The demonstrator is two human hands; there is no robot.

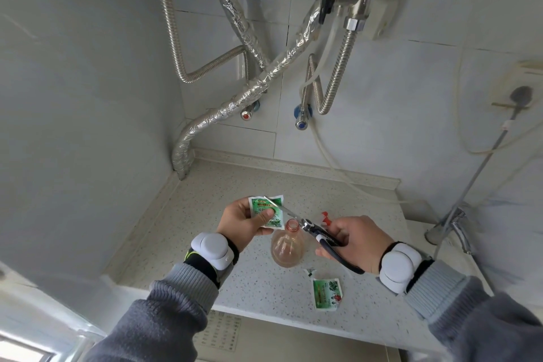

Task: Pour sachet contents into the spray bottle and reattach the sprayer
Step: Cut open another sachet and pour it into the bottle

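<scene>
head view shows the task in its middle stretch. the spray bottle (284, 247) stands uncapped on the speckled table (235, 282), its threaded neck bare and a pale pinkish liquid inside, so the sprayer is already off. the sprayer (324, 218), red and white, lies on the table just behind the bottle, partly hidden by the right hand.

above and to the left of the bottle's neck, the left hand (245, 225) pinches a green sachet (266, 211), thumb on its face and fingers curled behind it. the right hand (357, 241) grips the dark handles of a pair of scissors (311, 226), fingers curled through them, and the blades reach across the bottle's mouth to the sachet's upper edge; i judge the cut is being made or about to be, though whether the blades are closing is unclear.

in front of the bottle, to its right, lies a second green sachet (327, 293) with a ragged top, and a small torn scrap (310, 271) between it and the bottle. that one looks opened and probably emptied already, which i cannot confirm.

what seems left: finish opening the held sachet, tip it into the neck, put the scissors down, then screw the sprayer back on.

count: two sachets, one scrap, one bottle, one sprayer, one pair of scissors, two hands.
</scene>
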